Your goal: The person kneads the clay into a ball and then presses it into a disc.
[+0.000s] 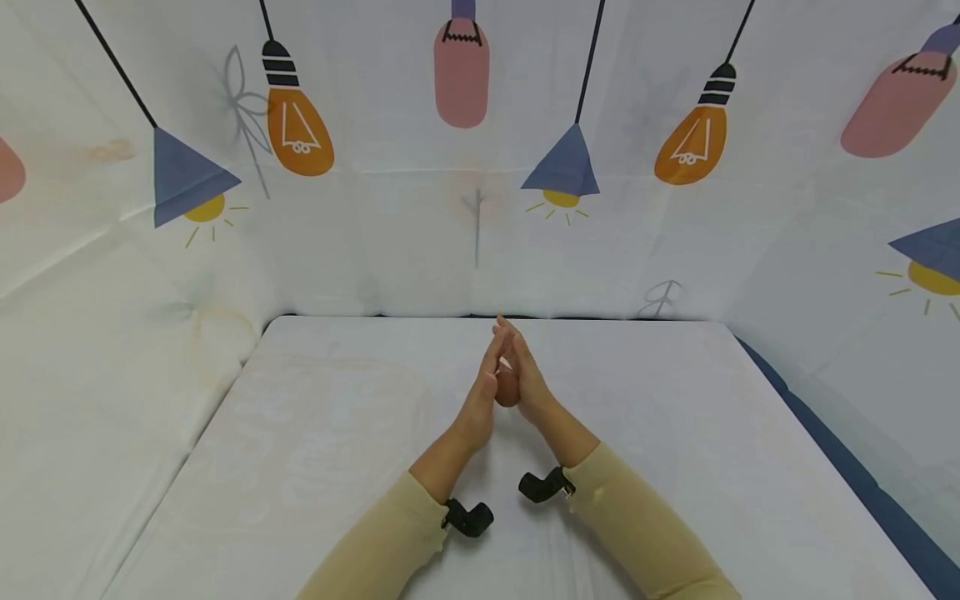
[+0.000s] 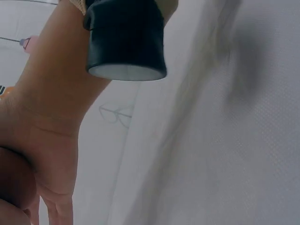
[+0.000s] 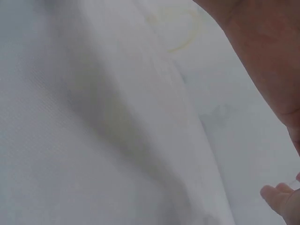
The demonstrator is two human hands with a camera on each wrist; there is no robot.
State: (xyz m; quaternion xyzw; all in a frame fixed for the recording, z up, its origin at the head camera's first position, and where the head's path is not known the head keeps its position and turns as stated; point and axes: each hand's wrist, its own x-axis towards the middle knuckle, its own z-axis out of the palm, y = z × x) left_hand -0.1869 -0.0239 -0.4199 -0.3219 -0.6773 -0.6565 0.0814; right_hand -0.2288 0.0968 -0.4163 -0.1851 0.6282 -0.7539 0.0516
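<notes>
A small reddish-brown ball (image 1: 507, 388) is between my two palms above the white table. My left hand (image 1: 477, 410) presses it from the left and my right hand (image 1: 534, 388) from the right. The fingers of both hands are extended, pointing away from me, and come together at their tips. The ball's material cannot be told. In the left wrist view the ball (image 2: 15, 180) shows dark at the left edge, against a palm. The right wrist view has part of a hand and some fingertips (image 3: 276, 199) at its right side; the ball is out of sight there.
Under the hands lies a white-covered table (image 1: 337, 433). A white cloth with printed lamps and bulbs (image 1: 300, 125) hangs behind it and at the sides. Each wrist carries a black camera mount (image 1: 470, 518). A blue strip (image 1: 832, 450) runs along the right table edge.
</notes>
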